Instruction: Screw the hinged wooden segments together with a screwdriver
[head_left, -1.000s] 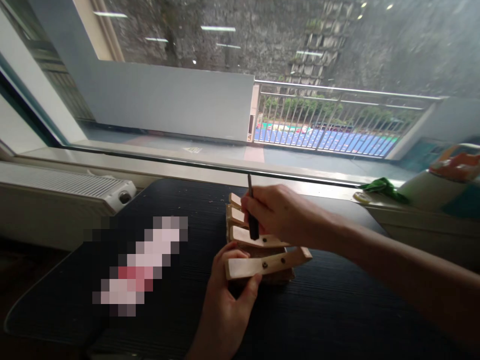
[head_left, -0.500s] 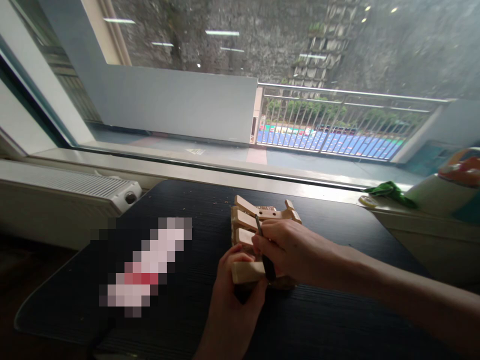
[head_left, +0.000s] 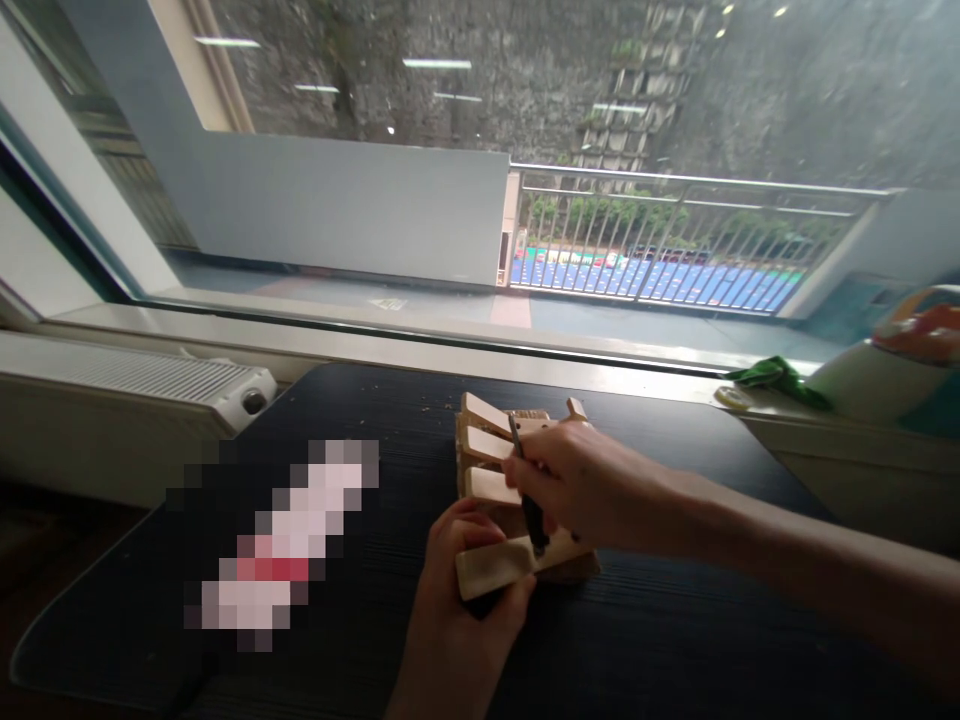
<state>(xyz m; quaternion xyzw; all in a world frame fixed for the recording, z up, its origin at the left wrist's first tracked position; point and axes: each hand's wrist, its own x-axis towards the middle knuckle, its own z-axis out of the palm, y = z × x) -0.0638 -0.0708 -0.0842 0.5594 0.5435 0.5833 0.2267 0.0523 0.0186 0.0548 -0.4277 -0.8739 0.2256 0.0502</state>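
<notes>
A pale wooden piece with several finger-like prongs (head_left: 491,487) lies on the dark table, dark round holes in its body. My left hand (head_left: 454,590) is wrapped round the nearest wooden prong (head_left: 491,568), thumb on its near side and fingers on the far side. Above the wood, my right hand (head_left: 577,480) is closed on a slim dark tool (head_left: 534,520), perhaps a knife. The tool's thin upper end sticks out past the fingers, and its lower end is at the base of the held prong. Part of the wooden body is hidden behind the right hand.
A blurred-out pink and red item (head_left: 300,530) lies on the black table (head_left: 390,620), left of my hands. Small shavings dot the far tabletop. A white radiator (head_left: 142,375) stands at left. A green cloth (head_left: 776,378) lies on the windowsill near a white container (head_left: 862,380).
The nearest prong has turned from nearly level to slanting, its outer end lower, and shows more of its top face. The tool's lower end has shifted slightly. The view has moved a little.
</notes>
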